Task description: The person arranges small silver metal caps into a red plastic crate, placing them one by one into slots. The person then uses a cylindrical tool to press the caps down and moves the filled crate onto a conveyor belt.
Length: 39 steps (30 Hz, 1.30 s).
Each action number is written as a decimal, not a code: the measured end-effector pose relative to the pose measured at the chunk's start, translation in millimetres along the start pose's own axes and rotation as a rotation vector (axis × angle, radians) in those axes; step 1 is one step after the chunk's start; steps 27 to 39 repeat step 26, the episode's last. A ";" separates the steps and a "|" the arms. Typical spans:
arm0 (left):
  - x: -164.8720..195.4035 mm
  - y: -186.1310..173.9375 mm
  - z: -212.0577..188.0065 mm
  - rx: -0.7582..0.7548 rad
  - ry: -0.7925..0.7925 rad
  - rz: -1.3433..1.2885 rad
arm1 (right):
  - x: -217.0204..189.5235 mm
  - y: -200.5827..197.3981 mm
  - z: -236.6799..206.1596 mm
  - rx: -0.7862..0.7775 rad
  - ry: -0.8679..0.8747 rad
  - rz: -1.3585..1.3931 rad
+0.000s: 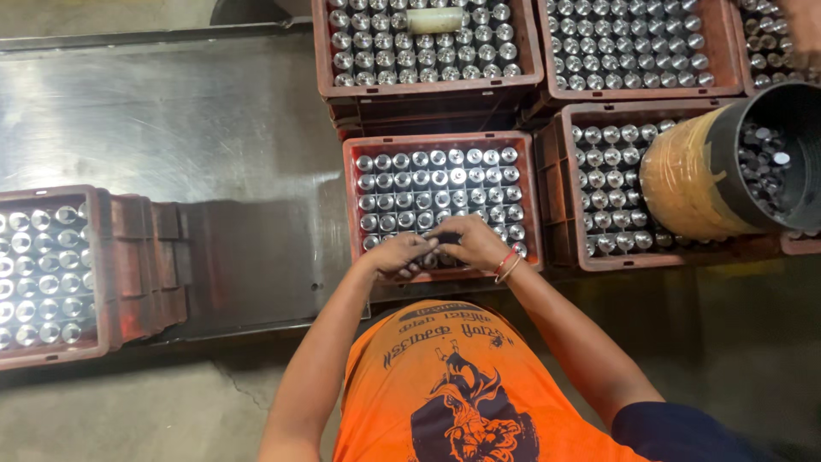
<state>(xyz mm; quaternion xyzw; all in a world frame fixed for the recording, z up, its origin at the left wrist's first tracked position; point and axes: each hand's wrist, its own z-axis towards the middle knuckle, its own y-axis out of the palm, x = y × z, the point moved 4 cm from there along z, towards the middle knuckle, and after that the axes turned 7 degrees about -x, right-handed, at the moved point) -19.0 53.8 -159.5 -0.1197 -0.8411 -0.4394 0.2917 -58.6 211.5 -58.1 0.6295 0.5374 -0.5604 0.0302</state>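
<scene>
Crate (442,141), centre of frame: dull brick red, filled with a regular grid of shiny silver cans (436,184). Same red and silver repeat in the crates at top, right and far left (53,274). One cream-coloured roll (434,20) lies across the top-centre crate. Tabletop (171,128): grey brushed steel with pale glare. Bucket (727,171) at right: black inside, wrapped outside in tan-yellow tape. Shirt (445,385), bottom centre: bright orange with a dark navy print. Bangles (506,265) at the right wrist: red and gold. Floor (128,411): grey-beige.
</scene>
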 end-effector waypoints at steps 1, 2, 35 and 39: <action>-0.1 0.1 1.9 0.020 -0.011 0.062 | 0.1 -0.6 -3.2 0.029 -0.074 0.002; -0.7 1.0 2.9 0.043 -0.022 0.122 | 1.4 -0.8 -7.7 0.054 -0.150 0.004; 3.9 -4.4 -5.5 0.444 0.396 -0.199 | 12.0 19.9 -9.0 0.378 0.043 -0.133; 3.9 -4.4 -5.5 0.444 0.396 -0.199 | 12.0 19.9 -9.0 0.378 0.043 -0.133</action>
